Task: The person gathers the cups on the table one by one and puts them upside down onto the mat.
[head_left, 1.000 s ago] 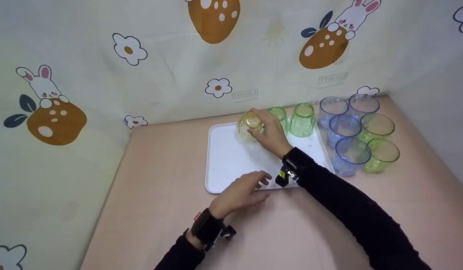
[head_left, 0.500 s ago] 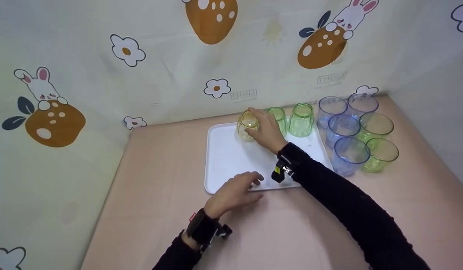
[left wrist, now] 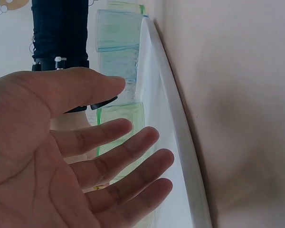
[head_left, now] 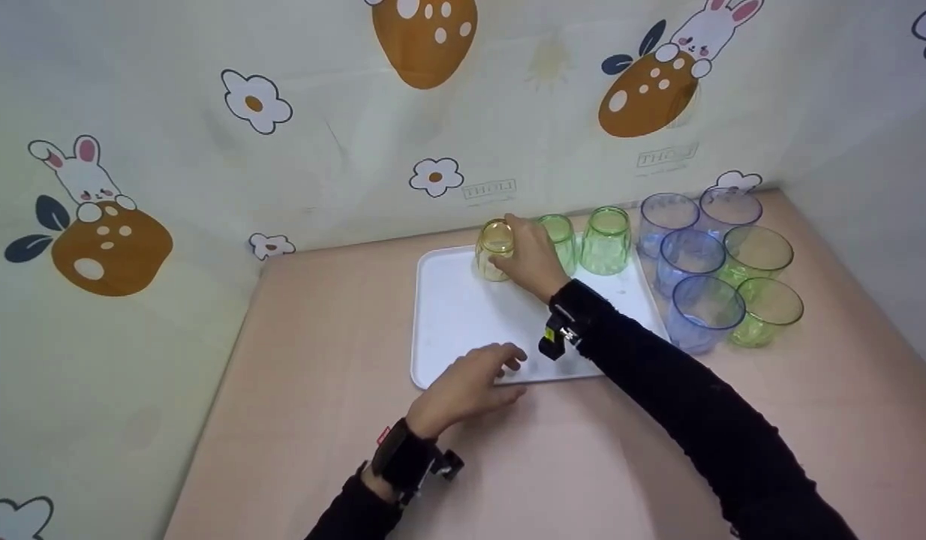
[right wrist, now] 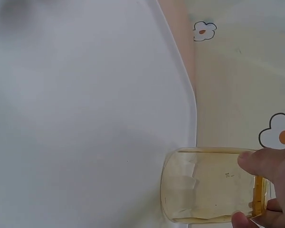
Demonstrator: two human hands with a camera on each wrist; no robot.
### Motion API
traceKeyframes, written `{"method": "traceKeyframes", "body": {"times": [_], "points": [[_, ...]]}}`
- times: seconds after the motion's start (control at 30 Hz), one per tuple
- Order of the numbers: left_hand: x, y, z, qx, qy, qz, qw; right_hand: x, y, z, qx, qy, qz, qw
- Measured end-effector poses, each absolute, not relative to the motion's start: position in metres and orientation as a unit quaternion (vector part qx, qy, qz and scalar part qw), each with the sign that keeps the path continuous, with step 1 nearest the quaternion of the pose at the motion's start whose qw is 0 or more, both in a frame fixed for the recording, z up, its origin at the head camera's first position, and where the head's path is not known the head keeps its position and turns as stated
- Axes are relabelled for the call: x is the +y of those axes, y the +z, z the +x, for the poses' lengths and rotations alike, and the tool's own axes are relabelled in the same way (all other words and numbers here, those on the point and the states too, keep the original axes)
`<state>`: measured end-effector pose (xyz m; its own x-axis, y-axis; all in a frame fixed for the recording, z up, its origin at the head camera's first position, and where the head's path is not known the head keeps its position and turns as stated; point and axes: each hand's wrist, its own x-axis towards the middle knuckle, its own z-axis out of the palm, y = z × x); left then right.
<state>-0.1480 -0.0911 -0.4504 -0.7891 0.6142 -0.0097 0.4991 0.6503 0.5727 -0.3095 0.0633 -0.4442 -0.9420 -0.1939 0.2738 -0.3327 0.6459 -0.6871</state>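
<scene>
one upturned clear yellow glass (head_left: 495, 262), gripped by the right hand (head_left: 536, 260), looks straighter on the white rectangular tray (head_left: 448, 322) than one second ago, so its placing seems nearly finished. the left hand (head_left: 465, 386) is empty, fingers relaxed. i count two upturned green glasses (head_left: 605, 253), four upright blue tumblers (head_left: 694, 336), two upright green tumblers (head_left: 756, 331).

On the pale cream, cartoon-printed wall covering (head_left: 358, 202), above the flat pinkish table's (head_left: 320, 337) back edge, we make out "TH" opening one faint grey boxed label (head_left: 489, 189) and a second faint grey boxed label (head_left: 667, 156); their remaining letters blur.
</scene>
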Motion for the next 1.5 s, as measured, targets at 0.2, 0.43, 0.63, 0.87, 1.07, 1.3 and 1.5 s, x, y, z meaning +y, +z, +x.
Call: {"method": "traceKeyframes", "body": {"times": [0.2,0.43,0.63,0.87,1.07,1.3,1.5], "points": [[-0.0915,-0.4491,-0.1487,0.902,0.283,0.309,0.099,0.0598,-0.4426,-0.3117,-0.909,0.379,0.147,0.091],[-0.0921,-0.4478,-0.1471,0.899,0.291,0.310,0.099,0.0567,-0.4428,-0.3132,-0.916,0.357,0.150,0.100],[-0.0917,-0.4491,-0.1470,0.900,0.294,0.306,0.102,0.0573,-0.4448,-0.3127,-0.917,0.359,0.146,0.097],[-0.0923,-0.4519,-0.1459,0.899,0.297,0.305,0.100,0.0603,-0.4460,-0.3110,-0.916,0.357,0.158,0.088],[-0.0928,-0.4517,-0.1448,0.898,0.302,0.304,0.105,0.0605,-0.4466,-0.3098,-0.920,0.352,0.153,0.075],[-0.0930,-0.4513,-0.1451,0.896,0.307,0.299,0.115,0.0594,-0.4445,-0.3090,-0.926,0.344,0.142,0.063],[-0.0940,-0.4514,-0.1447,0.896,0.308,0.296,0.116,0.0587,-0.4428,-0.3074,-0.930,0.335,0.144,0.052]]}}
